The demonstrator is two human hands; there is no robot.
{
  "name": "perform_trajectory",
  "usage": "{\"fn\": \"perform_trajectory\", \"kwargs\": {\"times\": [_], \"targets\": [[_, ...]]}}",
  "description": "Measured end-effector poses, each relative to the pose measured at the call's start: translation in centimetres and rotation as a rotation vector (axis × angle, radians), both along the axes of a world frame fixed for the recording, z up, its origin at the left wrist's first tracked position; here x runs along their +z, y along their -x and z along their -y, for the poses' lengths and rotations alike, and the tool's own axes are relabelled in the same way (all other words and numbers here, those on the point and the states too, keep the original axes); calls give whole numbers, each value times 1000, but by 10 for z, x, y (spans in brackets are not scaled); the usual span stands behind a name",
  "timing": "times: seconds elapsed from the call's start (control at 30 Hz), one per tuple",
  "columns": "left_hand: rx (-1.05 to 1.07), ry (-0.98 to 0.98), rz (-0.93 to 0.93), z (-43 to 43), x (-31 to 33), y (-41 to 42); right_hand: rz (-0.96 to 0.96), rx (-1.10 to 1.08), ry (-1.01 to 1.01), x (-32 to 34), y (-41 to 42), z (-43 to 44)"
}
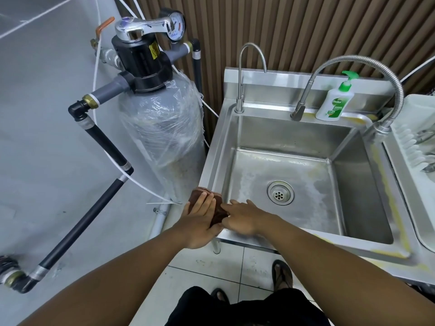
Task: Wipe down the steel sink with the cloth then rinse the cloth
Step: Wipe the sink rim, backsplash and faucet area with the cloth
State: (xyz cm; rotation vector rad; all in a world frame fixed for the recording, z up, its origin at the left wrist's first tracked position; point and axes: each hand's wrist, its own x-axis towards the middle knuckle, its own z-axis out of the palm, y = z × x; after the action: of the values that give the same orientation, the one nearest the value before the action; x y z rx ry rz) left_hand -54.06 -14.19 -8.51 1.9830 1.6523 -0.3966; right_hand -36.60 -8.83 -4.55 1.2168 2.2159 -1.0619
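Observation:
A folded brown cloth (217,211) lies on the front left corner of the steel sink (213,161). My left hand (200,220) rests flat on the cloth with its fingers straight and hides the cloth's left part. My right hand (242,220) comes from the right, its fingertips bent onto the cloth's right edge and pinching it. The basin is bare, with a round drain (280,192) in the middle of its streaked bottom. No water runs from either tap.
A thin gooseneck tap (240,90) and a flexible spring hose tap (386,74) stand at the sink's back edge beside a soap bottle (334,102). A plastic-wrapped filter tank (162,128) with pipes stands left of the sink. A white dish rack (414,137) sits to the right.

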Motion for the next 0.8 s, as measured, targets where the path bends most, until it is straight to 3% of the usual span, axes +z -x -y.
{"fn": "perform_trajectory", "kwargs": {"times": [0.1, 0.27, 0.6, 0.8], "targets": [[23, -35, 30, 8, -3, 0, -7, 39, -55, -7, -4, 5], [-13, -303, 39, 8, -7, 16, -71, 31, -264, -5, 1, 14], [70, -259, 87, 10, -19, 17, 19, 92, -275, -27, 7, 29], [119, -345, 53, 18, -24, 6, 55, 114, -317, -26, 1, 38]]}}
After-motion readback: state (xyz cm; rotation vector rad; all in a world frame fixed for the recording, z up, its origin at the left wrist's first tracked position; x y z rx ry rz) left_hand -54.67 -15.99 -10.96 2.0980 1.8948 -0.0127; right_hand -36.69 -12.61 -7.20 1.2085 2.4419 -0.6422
